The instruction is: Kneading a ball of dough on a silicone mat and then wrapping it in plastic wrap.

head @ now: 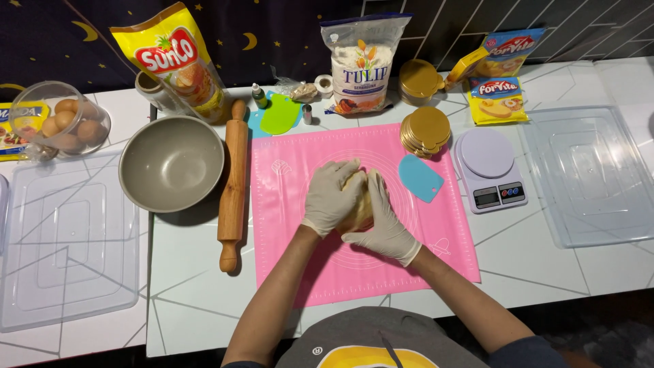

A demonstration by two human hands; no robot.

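Observation:
A lump of pale yellow dough (357, 197) lies on the pink silicone mat (293, 266) in the middle of the white table. My left hand (330, 194), in a white glove, is cupped over the dough's left side. Pressed against its right side is my right hand (385, 218), also gloved. Both hands close around the dough together and hide most of it.
A wooden rolling pin (234, 184) and a grey bowl (172, 163) lie left of the mat. A blue scraper (420, 178), gold round boards (424, 129) and a white kitchen scale (488, 170) sit right. Flour bag (360, 65), oil pouch (176, 61), eggs (63, 123), clear lids (591, 177) around.

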